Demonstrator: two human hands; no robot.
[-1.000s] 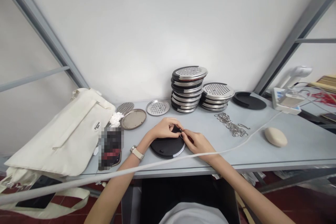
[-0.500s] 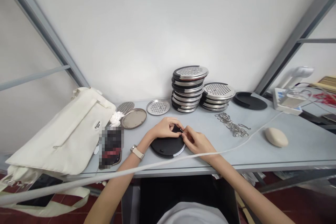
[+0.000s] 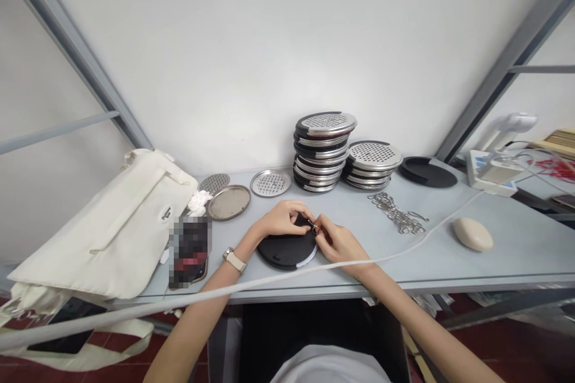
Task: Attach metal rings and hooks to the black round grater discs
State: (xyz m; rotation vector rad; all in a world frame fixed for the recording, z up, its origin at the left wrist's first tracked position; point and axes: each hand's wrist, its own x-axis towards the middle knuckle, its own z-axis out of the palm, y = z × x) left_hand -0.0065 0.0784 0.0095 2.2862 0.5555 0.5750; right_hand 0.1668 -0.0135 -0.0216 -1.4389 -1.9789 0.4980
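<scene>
A round grater (image 3: 287, 251) lies on the table in front of me, its black side up, with a pale silver strip showing at the near right edge. My left hand (image 3: 286, 219) grips its far side, fingers curled over the rim and thumb on top. From the right, my right hand (image 3: 336, 238) pinches a small shiny metal clip (image 3: 313, 227) at the grater's edge, close to the left fingertips. Fingers partly hide the clip, so how it sits on the grater cannot be seen. To the right lies a loose pile of metal clips (image 3: 398, 213).
Behind stand a tall stack of graters (image 3: 321, 155) and a lower stack (image 3: 374, 167). Metal grating discs (image 3: 271, 184) and a black base (image 3: 429, 172) lie nearby. A white cable (image 3: 269, 276) crosses in front; left are a bag (image 3: 112, 233) and a phone (image 3: 200, 272), right a beige rounded object (image 3: 473, 234).
The metal clip between my fingertips has turned slightly, and my right fingers have shifted a little with it. Both hands and the grater otherwise stay in place.
</scene>
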